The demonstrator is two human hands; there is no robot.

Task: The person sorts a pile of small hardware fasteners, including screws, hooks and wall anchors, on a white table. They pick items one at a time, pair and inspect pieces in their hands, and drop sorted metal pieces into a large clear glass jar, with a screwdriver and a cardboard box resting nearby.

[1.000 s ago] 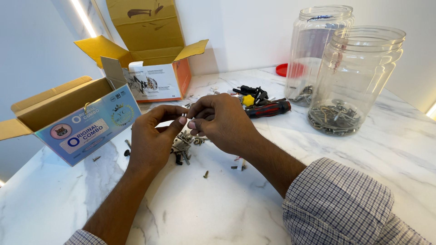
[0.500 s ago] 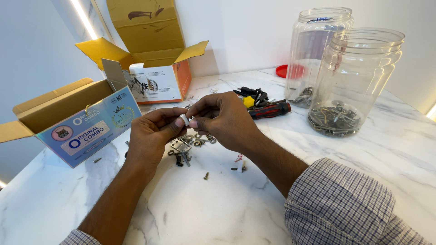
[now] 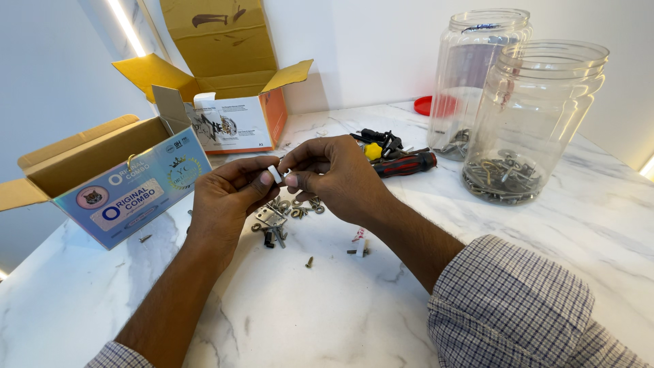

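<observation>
Both hands, left hand (image 3: 228, 197) and right hand (image 3: 337, 174), pinch a small white plastic piece (image 3: 274, 173) between fingertips above the scattered metal screws (image 3: 283, 215) mid-tabletop (image 3: 286, 313), probably mid-fitting, so steady alignment matters next.

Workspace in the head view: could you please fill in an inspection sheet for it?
Surface: white marble table, dry.
Job's things: small white piece pinched between both hands; pile of small metal hardware beneath.
Clutter: stray screws; red-handled screwdriver; two clear jars with hardware at the bottom; red lid.
Grippers: left hand and right hand meet fingertip to fingertip.
Cables: nothing seen.
Surroundings: blue open box, orange open box, white wall.
</observation>
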